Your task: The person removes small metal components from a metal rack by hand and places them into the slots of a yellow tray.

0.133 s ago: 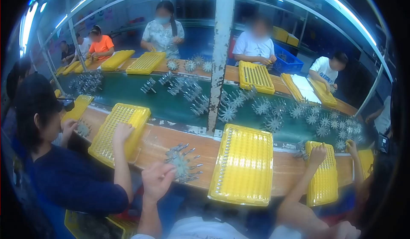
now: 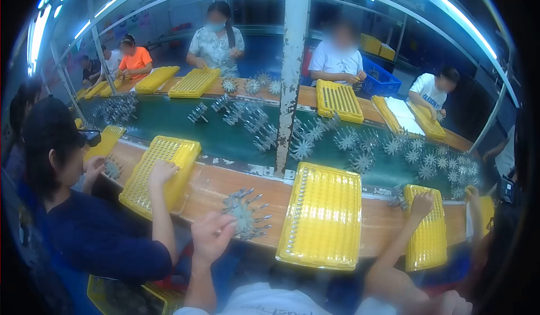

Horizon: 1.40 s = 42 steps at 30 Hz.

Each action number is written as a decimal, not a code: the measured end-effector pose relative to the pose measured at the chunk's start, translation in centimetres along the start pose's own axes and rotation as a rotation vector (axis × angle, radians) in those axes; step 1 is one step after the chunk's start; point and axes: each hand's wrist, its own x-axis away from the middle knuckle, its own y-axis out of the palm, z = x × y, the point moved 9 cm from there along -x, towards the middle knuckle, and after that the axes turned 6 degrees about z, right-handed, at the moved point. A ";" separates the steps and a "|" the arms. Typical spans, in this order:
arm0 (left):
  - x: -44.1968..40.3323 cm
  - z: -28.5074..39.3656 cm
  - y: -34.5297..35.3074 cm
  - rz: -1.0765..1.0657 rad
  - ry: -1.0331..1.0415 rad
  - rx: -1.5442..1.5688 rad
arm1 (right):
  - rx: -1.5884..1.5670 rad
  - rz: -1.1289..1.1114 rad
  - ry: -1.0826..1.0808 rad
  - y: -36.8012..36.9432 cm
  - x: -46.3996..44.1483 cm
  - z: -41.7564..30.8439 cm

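Shifted left hand (image 2: 212, 238), spiky disc (image 2: 244, 217)

On my feed, a middle tray (image 2: 320, 219) lies on the near bench (image 2: 208, 197), a pronged wheel (image 2: 244, 218) to its left, the left hand (image 2: 212, 236) at that wheel's near-left edge. I see a left tray (image 2: 138, 188) beyond the wheel and a right tray (image 2: 426, 242) opposite. Behind them all runs a belt (image 2: 216, 146) bearing wheel clusters (image 2: 413, 156); past it, far trays (image 2: 194, 82) line the far bench (image 2: 304, 97). A post (image 2: 288, 84) rises behind the middle tray.
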 end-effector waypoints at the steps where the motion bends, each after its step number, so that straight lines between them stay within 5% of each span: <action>1: -0.2 -0.1 0.2 -0.008 -0.012 0.020 | -0.116 0.003 -0.027 -2.7 1.9 -5.4; 10: -1.2 -4.8 6.7 -0.188 -0.227 0.129 | -1.112 -0.166 -0.221 -28.8 -0.8 -49.4; 13: -0.7 -6.9 8.5 -0.271 -0.310 0.125 | -1.176 -0.386 -0.268 -22.7 -1.3 -56.4; 19: -0.5 -10.3 9.9 -0.327 -0.286 0.042 | -0.986 -0.582 -0.583 -13.3 5.3 -61.1; 29: 0.0 -14.3 13.7 -0.562 -0.429 0.169 | -0.720 -0.829 -0.730 -9.3 5.9 -61.4; 35: -0.4 -14.4 13.7 -0.594 -0.495 0.095 | -0.653 -0.818 -0.720 -8.4 4.9 -61.5; 37: -1.2 -13.3 12.3 -0.427 -0.386 0.018 | -0.746 -0.712 -0.691 -8.3 5.2 -61.7; 42: -0.2 -9.6 11.8 -0.437 -0.223 -0.163 | -0.831 -0.579 -0.688 -9.2 5.0 -61.4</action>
